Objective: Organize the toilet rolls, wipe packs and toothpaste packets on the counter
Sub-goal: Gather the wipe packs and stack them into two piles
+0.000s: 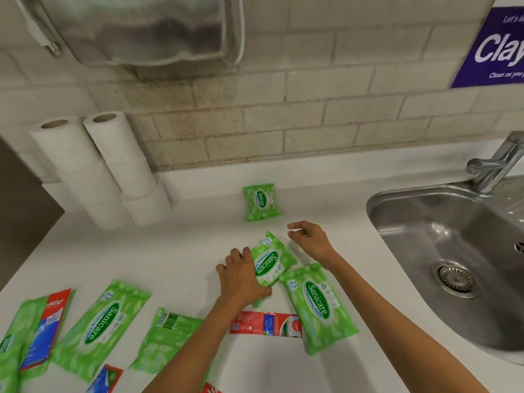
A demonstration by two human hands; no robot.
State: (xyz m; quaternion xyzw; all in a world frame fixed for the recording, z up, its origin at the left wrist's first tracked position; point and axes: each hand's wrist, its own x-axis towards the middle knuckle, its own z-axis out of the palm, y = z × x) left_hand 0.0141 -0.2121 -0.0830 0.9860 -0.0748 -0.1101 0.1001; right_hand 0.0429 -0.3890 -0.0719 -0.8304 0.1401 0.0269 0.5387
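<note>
My left hand (243,276) grips the left edge of a green wipe pack (271,264) in the middle of the white counter (175,251). My right hand (307,239) hovers just right of that pack with fingers apart and holds nothing. One green wipe pack (260,201) lies alone farther back. Another wipe pack (319,306) lies below my right wrist, partly over a red toothpaste packet (265,324). More wipe packs (102,326) and toothpaste packets (46,327) are scattered at the lower left. Two stacks of toilet rolls (93,168) stand against the wall at the left.
A steel sink (442,251) with a tap (494,163) takes up the right side. A metal dispenser (136,29) hangs on the tiled wall above the counter. A purple sign (493,46) is at the top right. The counter's left edge drops off near the rolls.
</note>
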